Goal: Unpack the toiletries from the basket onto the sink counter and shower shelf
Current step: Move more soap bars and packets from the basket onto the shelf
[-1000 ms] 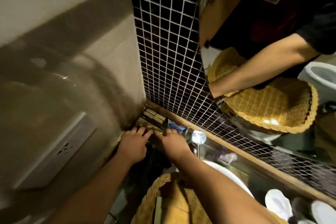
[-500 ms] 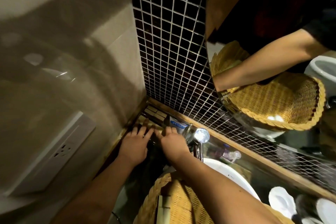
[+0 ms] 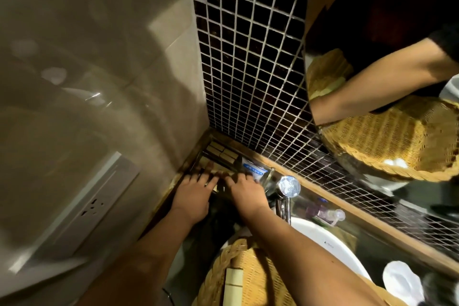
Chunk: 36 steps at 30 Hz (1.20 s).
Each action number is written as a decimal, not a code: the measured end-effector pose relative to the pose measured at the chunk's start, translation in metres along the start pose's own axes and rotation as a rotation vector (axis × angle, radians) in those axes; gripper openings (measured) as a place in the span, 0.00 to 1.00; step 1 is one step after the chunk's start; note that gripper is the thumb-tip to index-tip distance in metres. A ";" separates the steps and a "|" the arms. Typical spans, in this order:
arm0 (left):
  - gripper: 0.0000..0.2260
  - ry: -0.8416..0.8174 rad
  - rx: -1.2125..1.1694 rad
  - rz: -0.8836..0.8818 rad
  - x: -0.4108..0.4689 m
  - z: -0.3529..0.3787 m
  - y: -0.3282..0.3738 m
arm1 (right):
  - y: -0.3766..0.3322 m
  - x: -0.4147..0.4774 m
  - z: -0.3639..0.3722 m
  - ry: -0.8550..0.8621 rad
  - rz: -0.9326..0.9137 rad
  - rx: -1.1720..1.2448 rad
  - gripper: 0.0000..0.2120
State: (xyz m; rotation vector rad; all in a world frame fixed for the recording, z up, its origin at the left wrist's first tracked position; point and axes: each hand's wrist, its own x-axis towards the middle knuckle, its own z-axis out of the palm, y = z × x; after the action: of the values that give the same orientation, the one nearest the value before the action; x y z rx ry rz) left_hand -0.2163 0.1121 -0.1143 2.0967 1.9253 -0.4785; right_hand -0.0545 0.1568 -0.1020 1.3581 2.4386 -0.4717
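Left hand (image 3: 192, 196) and right hand (image 3: 244, 194) sit side by side, fingers stretched flat on the little tan boxes (image 3: 219, 151) in the bench (image 3: 357, 233) corner. The wicker basket (image 3: 250, 271) is closer in, right next to the white sink (image 3: 330, 246).

Little was altered: the fingers of the left hand (image 3: 192, 197) and the right hand (image 3: 244, 194) were shifted only slightly over the small boxes (image 3: 221, 153) in the bench (image 3: 221, 216) corner.
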 end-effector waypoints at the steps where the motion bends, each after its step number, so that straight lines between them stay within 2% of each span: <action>1: 0.34 -0.005 0.008 0.002 0.001 0.001 0.001 | 0.001 0.001 0.002 0.012 -0.002 0.006 0.30; 12: 0.33 -0.020 0.024 0.004 0.010 0.016 0.007 | -0.003 0.009 0.008 0.029 -0.029 -0.032 0.16; 22: 0.33 -0.003 -0.004 -0.013 0.013 0.017 0.007 | -0.009 0.012 0.003 0.017 -0.048 -0.059 0.15; 28: 0.35 -0.007 -0.056 -0.036 0.011 0.015 0.011 | -0.014 0.009 -0.018 -0.077 0.016 -0.021 0.12; 30: 0.37 -0.021 -0.083 -0.050 0.007 0.011 0.013 | -0.018 0.005 -0.023 -0.164 0.068 0.047 0.16; 32: 0.37 -0.039 -0.084 -0.041 0.000 0.005 0.014 | -0.021 -0.003 -0.027 -0.227 0.103 0.126 0.25; 36: 0.36 -0.025 -0.053 -0.059 -0.023 -0.015 0.018 | -0.017 -0.035 -0.040 -0.127 0.102 0.100 0.35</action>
State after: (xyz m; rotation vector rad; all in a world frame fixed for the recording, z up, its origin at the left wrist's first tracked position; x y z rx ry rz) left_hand -0.1986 0.0950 -0.0920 1.9974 1.9685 -0.4583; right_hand -0.0563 0.1392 -0.0489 1.4378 2.2595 -0.6409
